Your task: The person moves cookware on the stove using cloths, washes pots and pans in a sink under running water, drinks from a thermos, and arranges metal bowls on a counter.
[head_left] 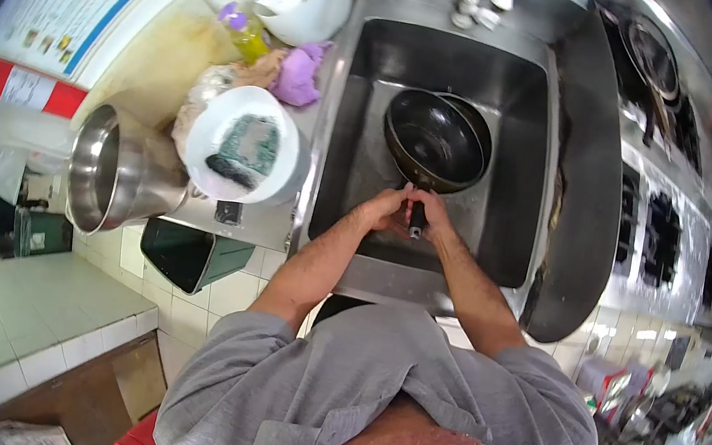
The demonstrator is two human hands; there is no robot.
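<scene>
In the head view, the dark pan point(433, 142) lay in the sink point(502, 252), just beyond both hands, its bowl on the far side of the grip and open upward. Its long axis ran from far to near, so that the black handle point(416, 222) came back toward the person between the left hand point(386, 209) and the right hand point(432, 214). Neither hand was clearly nearer: the two met at the handle, left on its left side, right on its right, fingers curled inward. How firmly each had closed could not be told, since the fingers hid much of the handle and one another. A second dark rim point(483, 131) showed behind the pan, to the far right; most of that piece was covered, its shape hard to make out.
</scene>
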